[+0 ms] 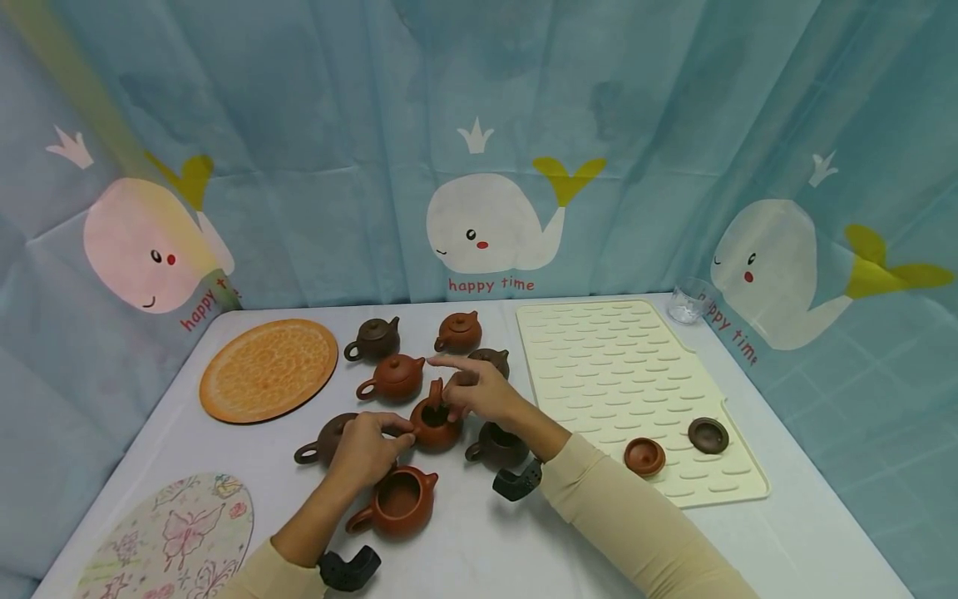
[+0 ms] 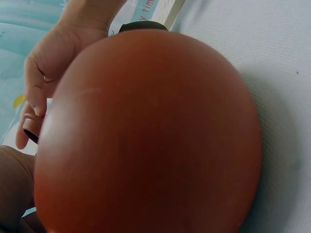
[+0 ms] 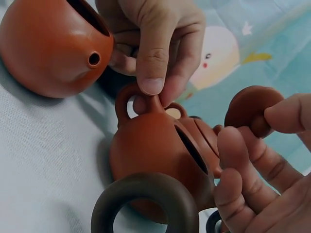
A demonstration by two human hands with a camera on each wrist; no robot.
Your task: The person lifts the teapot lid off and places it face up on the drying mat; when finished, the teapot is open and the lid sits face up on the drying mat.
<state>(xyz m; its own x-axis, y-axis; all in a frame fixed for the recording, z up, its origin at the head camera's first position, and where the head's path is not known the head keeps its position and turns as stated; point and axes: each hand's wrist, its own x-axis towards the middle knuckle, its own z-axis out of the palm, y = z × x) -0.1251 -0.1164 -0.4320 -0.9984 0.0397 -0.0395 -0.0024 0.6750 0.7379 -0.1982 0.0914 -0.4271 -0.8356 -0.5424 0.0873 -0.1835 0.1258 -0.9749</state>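
Observation:
Near the middle of the table, my left hand (image 1: 372, 449) pinches the handle of a lidless reddish-brown teapot (image 1: 437, 428). Just above its opening, my right hand (image 1: 485, 391) holds a reddish lid (image 3: 245, 109) by its knob, tilted on edge and apart from the pot. Closer to me stands another lidless red teapot (image 1: 400, 503), whose round body fills much of the left wrist view. A dark lidless teapot (image 1: 500, 447) sits under my right wrist; its handle (image 3: 146, 191) shows in the right wrist view. Behind my left hand, a dark teapot (image 1: 329, 437) is partly hidden.
Several lidded teapots, including a red one (image 1: 397, 377) and a dark one (image 1: 377, 339), stand farther back. On the cream mat (image 1: 599, 358) lie a red lid (image 1: 644, 457) and a dark lid (image 1: 708, 435). A clear cup (image 1: 688, 301) and two round mats, one orange (image 1: 269, 370), flank the area.

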